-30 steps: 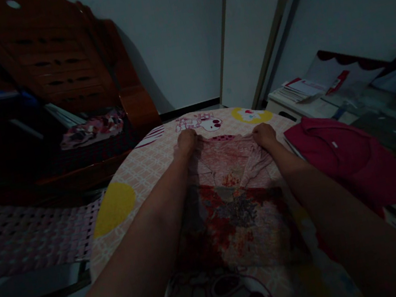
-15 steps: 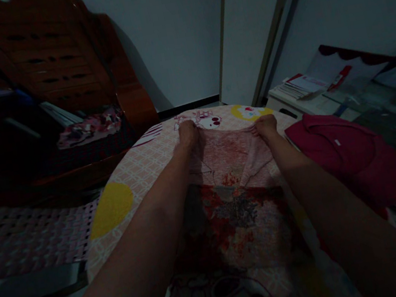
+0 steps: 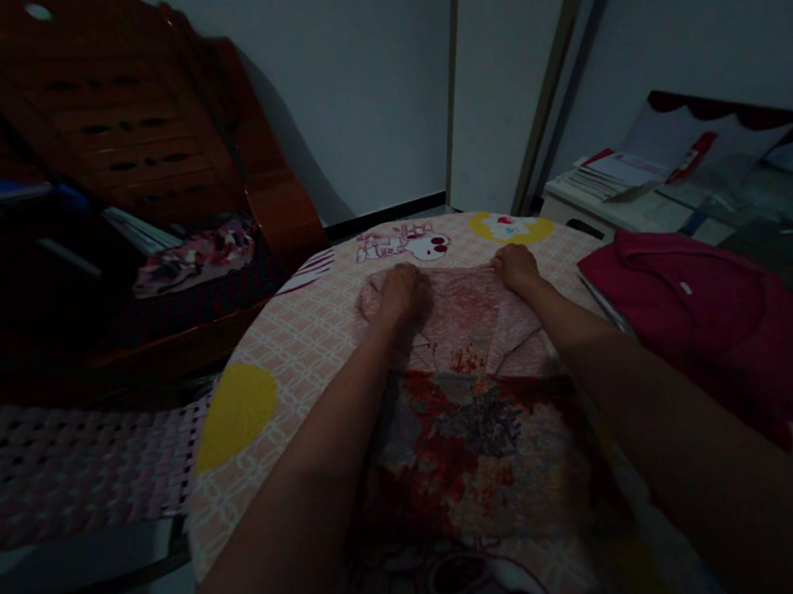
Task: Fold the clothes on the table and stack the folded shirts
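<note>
Pink cloth, printed in red, grey and orange over its nearer part, is making up the garment (image 3: 477,415), which is lying spread out on the round table (image 3: 314,326). At the garment's far edge, to the left, the left hand (image 3: 403,293) is holding the cloth in a closed grip, fingers curling over the edge. Farther right along the same edge, the right hand (image 3: 516,268) is likewise holding the cloth in a closed grip. Between the two hands the edge is running nearly straight, and the main body of the garment is lying on the near side of both grips, between the forearms; the fingertips are largely hiding in the folds. Left of the garment, a loose pink fold is bulging outward beside the left hand. Beyond the garment, cartoon figures are showing on the patterned table covering. To the garment's right, past the right forearm, a magenta garment (image 3: 720,324) is lying. Farther beyond, to the right, papers (image 3: 619,171) are resting in a stack. To the garment's far left, a wooden bench (image 3: 132,128) is standing, a crumpled patterned cloth (image 3: 200,259) lying on its seat.
</note>
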A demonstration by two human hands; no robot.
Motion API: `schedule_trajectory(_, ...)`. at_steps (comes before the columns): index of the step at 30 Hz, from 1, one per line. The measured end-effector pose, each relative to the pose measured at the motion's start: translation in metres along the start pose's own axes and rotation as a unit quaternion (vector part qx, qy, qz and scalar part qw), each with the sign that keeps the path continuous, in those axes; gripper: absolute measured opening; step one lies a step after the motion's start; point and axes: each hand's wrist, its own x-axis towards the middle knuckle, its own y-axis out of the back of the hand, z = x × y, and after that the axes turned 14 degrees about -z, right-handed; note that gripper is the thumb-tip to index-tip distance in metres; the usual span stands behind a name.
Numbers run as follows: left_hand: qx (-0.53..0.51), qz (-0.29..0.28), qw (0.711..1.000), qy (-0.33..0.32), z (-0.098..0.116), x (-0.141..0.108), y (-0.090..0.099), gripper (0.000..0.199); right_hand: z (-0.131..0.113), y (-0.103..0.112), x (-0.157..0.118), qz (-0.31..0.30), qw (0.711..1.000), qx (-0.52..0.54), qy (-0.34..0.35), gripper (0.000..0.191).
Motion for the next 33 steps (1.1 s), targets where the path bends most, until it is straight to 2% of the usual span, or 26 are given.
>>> schedule_trajectory(5,0.072,-0.01,0.992,-0.1,-0.004,-0.018,-0.016,0.03,0.003,0.0,0.003,0.021,0.999,-0.028,0.036,0.035)
schedule_trajectory(9,0.127,-0.013,0.982,-0.137,-0.008,-0.018,-0.019,0.033,0.009,-0.001,0.008,0.016,0.997,-0.026,0.076,0.03)
schedule_trajectory(12,0.155,-0.021,0.978,-0.139,-0.01,-0.015,-0.02,0.042,0.014,-0.004,0.008,0.025,0.995,-0.001,0.095,0.024)
schedule_trajectory(18,0.175,-0.039,0.974,-0.14,-0.012,-0.014,-0.021,0.046,0.017,-0.003,0.007,0.033,0.992,0.008,0.12,0.029)
schedule_trajectory(23,0.163,-0.052,0.974,-0.147,-0.013,-0.013,-0.02,0.048,0.009,-0.001,0.006,0.005,0.991,-0.056,0.122,0.036)
schedule_trajectory(27,0.161,-0.06,0.974,-0.145,-0.012,-0.014,-0.017,0.049,0.004,-0.003,0.007,-0.006,0.983,-0.121,0.138,0.032)
schedule_trajectory(33,0.164,-0.058,0.975,-0.135,-0.009,-0.016,-0.017,0.049,-0.002,-0.001,0.011,0.046,0.983,-0.123,0.125,0.034)
